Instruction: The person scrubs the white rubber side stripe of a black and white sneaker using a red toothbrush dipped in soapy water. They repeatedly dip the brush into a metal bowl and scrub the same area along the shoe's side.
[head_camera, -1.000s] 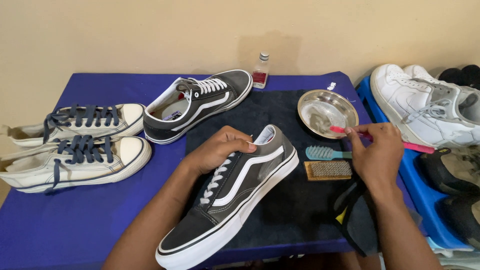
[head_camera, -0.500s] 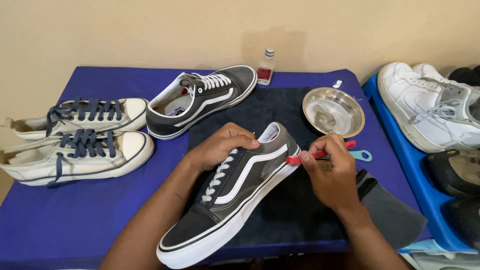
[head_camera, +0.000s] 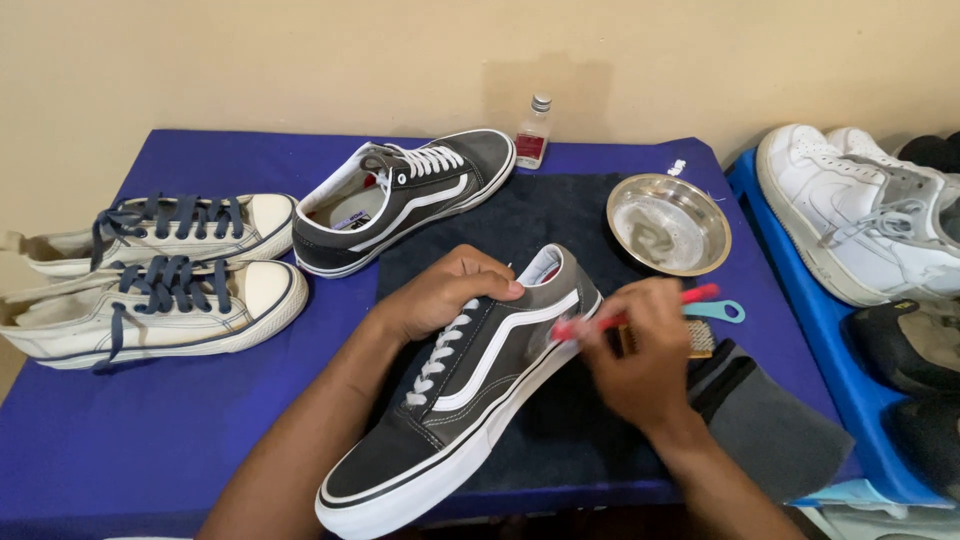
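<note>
On the blue-covered bench (head_camera: 150, 440), our left hand (head_camera: 445, 295) clamped the grey sneaker (head_camera: 470, 380) at mid-front while our right hand's (head_camera: 640, 365) fingers gripped a red brush (head_camera: 640, 312) against its heel side, where hard scrubbing might skid it rightward into the steel bowl (head_camera: 668, 222).

a small clear glass bottle with a silver cap (head_camera: 533, 131) stands at the bench's far edge by the wall, bearing a red rectangular label (head_camera: 529, 146) (print too small to read).
</note>
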